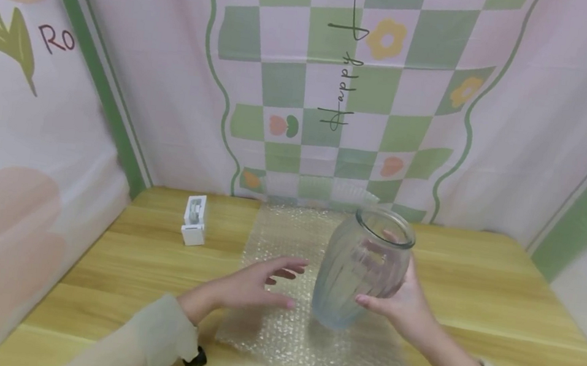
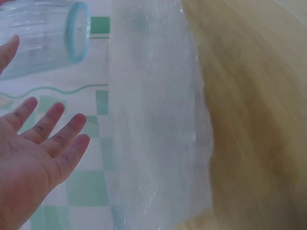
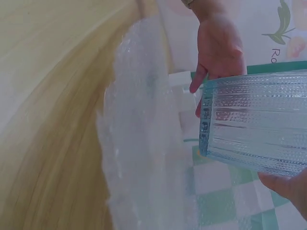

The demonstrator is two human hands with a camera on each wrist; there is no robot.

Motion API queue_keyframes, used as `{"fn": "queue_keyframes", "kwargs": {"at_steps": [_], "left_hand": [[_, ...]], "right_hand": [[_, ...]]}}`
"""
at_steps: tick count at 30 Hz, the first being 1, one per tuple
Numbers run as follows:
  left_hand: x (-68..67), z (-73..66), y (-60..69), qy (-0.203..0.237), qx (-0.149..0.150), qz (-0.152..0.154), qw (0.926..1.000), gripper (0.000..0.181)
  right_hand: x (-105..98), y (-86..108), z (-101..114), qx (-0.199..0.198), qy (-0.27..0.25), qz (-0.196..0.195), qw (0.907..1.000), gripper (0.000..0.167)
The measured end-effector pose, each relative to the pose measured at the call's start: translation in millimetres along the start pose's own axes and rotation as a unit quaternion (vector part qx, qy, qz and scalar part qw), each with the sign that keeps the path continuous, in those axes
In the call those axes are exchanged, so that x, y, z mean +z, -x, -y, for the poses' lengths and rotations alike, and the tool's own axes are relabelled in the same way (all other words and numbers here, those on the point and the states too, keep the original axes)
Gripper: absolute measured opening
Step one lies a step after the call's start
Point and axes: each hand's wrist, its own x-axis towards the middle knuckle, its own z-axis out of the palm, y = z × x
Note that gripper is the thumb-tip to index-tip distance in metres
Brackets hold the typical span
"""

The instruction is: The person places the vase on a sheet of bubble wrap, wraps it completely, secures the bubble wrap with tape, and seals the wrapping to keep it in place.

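A clear ribbed glass vase [image 1: 349, 271] tilts in my right hand [image 1: 411, 303], above a sheet of bubble wrap [image 1: 274, 329] spread on the table. The thumb lies on the vase's near side and the fingers go round its far side. To the left of the vase, my left hand [image 1: 252, 286] hovers over the wrap with fingers extended and holds nothing. In the left wrist view that hand [image 2: 36, 153] shows its palm, apart from the vase [image 2: 43, 38]. The right wrist view shows the base and ribbed side of the vase [image 3: 254, 120] and my right thumb [image 3: 278, 184] against it.
A small white box [image 1: 195, 219] with its top open and something inside stands at the back left of the wooden table [image 1: 135, 286]. Behind the table hangs a green and white checked cloth [image 1: 328, 88]. The bubble wrap's far end reaches up against this cloth.
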Motion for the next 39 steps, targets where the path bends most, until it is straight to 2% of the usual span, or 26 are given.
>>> {"fn": "queue_keyframes", "kwargs": {"at_steps": [5, 11, 14, 19, 22, 26, 30, 34, 39], "left_hand": [[6.4, -3.0, -5.6, 0.027, -0.002, 0.007, 0.9996, 0.083], [14.6, -6.8, -7.7, 0.056, -0.017, 0.017, 0.9981, 0.091], [22.5, -8.2, -10.1, 0.082, -0.027, 0.014, 0.9962, 0.096], [35.7, -10.6, -13.7, 0.093, -0.033, -0.008, 0.9951, 0.109], [38.4, -11.5, -13.4, 0.076, -0.043, -0.030, 0.9958, 0.111], [40.3, -11.7, -14.4, 0.077, -0.043, -0.039, 0.9953, 0.111], [43.1, -8.7, -15.8, 0.076, -0.020, -0.042, 0.9960, 0.114], [46.0, -2.9, -14.8, 0.073, -0.010, -0.043, 0.9964, 0.112], [46.0, -0.5, -11.7, 0.045, -0.037, -0.066, 0.9961, 0.115]], "right_hand": [[8, -2.5, -1, 0.003, -0.022, -0.009, 0.9997, 0.100], [19, -2.6, -3, 0.028, 0.027, -0.044, 0.9983, 0.102], [23, -2.4, -4, 0.040, 0.034, -0.044, 0.9976, 0.102], [29, -1.4, -6, 0.049, 0.023, -0.049, 0.9973, 0.100], [31, -0.9, -7, 0.058, 0.024, -0.063, 0.9960, 0.098], [33, -1.0, -9, 0.071, 0.029, -0.065, 0.9950, 0.097], [32, -0.6, -10, 0.087, 0.044, -0.043, 0.9943, 0.096], [26, 0.9, -12, 0.115, 0.073, -0.007, 0.9906, 0.097], [14, 4.3, -10, 0.143, 0.085, 0.028, 0.9857, 0.092]]}}
